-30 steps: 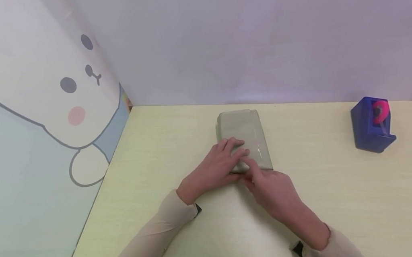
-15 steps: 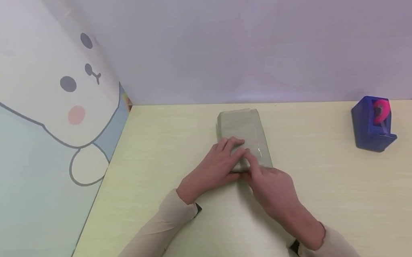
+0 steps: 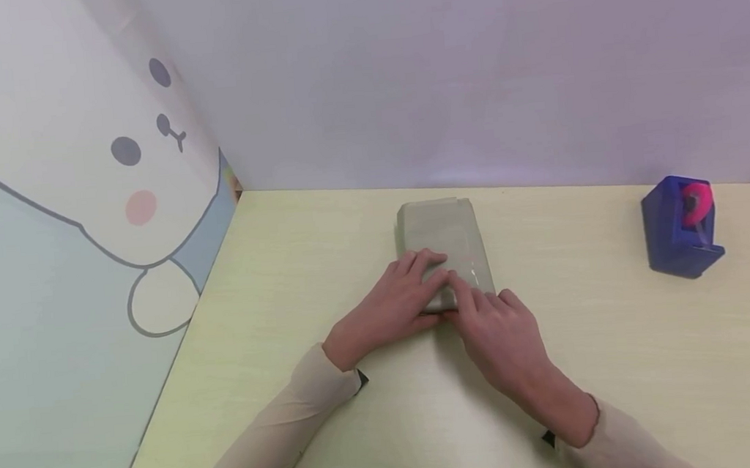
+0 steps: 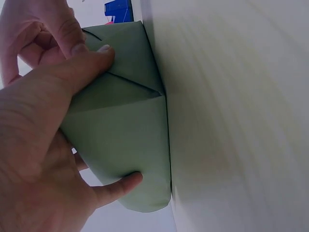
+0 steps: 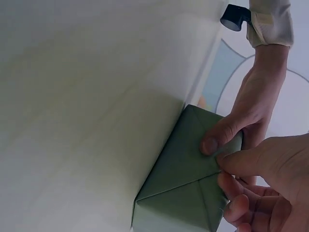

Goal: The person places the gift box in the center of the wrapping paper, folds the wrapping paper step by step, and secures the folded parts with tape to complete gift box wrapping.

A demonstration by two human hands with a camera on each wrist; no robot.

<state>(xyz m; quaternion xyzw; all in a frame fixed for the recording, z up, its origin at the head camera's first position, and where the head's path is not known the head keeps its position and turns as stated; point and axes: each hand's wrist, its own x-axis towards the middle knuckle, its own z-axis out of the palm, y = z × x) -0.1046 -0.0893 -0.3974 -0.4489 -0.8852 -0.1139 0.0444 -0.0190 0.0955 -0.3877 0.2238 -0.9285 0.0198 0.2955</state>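
A box-shaped package [image 3: 444,228] wrapped in grey-green paper lies on the table, its near end folded into crossing flaps [image 4: 130,89]. My left hand [image 3: 390,302] grips it from the left: the thumb presses on the folded end, and other fingers lie over the top and side. At the same end, my right hand [image 3: 502,334] pinches the edge of the wrapping paper [image 5: 200,181] between thumb and index finger, close to the left thumb. Its other fingers are bent near the package's right corner. The pinched edge is partly hidden by the fingertips.
A blue tape dispenser [image 3: 679,232] with a pink core stands at the back right of the pale wooden table [image 3: 582,262]. A plain wall [image 3: 435,75] rises behind the table, and a panel with a cartoon animal [image 3: 77,140] borders its left side.
My right hand has shifted slightly, and its outer fingers now rise higher beside the package's near right corner. The left hand and the package stay about where they were.
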